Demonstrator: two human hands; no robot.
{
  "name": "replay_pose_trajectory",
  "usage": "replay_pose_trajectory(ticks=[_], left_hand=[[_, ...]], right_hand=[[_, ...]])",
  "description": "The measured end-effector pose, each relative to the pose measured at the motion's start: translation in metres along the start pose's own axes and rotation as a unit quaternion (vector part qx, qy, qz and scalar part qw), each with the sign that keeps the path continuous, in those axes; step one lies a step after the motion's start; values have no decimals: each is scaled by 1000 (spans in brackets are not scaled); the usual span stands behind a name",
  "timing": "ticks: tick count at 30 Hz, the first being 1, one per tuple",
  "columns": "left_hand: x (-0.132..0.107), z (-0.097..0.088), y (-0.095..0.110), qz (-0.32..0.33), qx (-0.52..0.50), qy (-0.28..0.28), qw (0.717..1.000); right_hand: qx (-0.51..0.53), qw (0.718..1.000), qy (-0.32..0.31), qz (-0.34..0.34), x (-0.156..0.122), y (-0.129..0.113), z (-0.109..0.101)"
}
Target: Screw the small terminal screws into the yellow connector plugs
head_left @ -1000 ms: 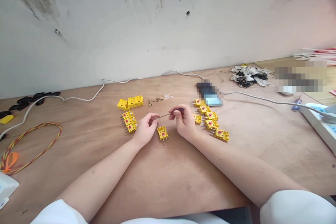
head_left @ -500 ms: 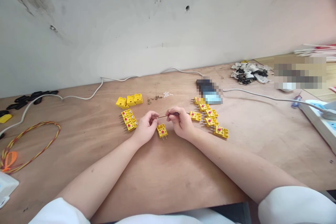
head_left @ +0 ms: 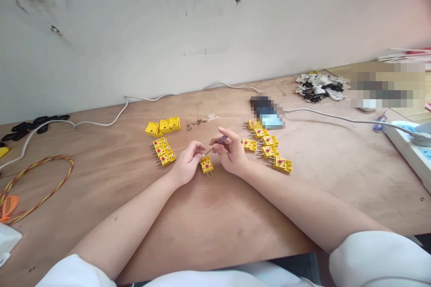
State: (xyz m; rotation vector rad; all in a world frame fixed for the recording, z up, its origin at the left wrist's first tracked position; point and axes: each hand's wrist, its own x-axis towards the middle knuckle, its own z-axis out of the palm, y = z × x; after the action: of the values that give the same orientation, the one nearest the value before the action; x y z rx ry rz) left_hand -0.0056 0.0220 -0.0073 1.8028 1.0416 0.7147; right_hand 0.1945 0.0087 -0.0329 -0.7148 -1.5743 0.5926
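Observation:
Between my hands a yellow plug half (head_left: 207, 166) with a red dot lies on the table, its two metal pins toward me. My right hand (head_left: 232, 154) is closed around a thin screwdriver (head_left: 222, 139), whose shaft slants down to the left, its tip close to the plug's far edge. Beside that edge, the thumb and fingers of my left hand (head_left: 189, 161) are pinched together. A tiny whitish bit shows at these fingertips, too small to name.
Yellow plug halves stand in groups at left (head_left: 163, 151) and right (head_left: 269, 151). Behind are yellow covers (head_left: 164, 125), small brass screws (head_left: 198, 122) and white clips (head_left: 213, 117). A phone (head_left: 267, 112), a power strip (head_left: 404, 143) and a wire coil (head_left: 70, 170) lie farther out.
The screwdriver has tilted more steeply, its handle higher, and its tip is closer to the plug half. My right index finger has lifted. The whole view has shifted slightly.

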Motion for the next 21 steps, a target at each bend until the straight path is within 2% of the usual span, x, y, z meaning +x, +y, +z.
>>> replay_pose_trajectory(ticks=[6,13,21], left_hand=[[2,0,8,-1,41,-33,999],[3,1,15,-3,84,-38,996],[2,1,12,5,66,-39,997]], right_hand=[[-27,999,-17,-9,1,-1,-2],[-41,999,-22,-10,3,-3,-2],[-45,999,-27,-14,4,-6,-3]])
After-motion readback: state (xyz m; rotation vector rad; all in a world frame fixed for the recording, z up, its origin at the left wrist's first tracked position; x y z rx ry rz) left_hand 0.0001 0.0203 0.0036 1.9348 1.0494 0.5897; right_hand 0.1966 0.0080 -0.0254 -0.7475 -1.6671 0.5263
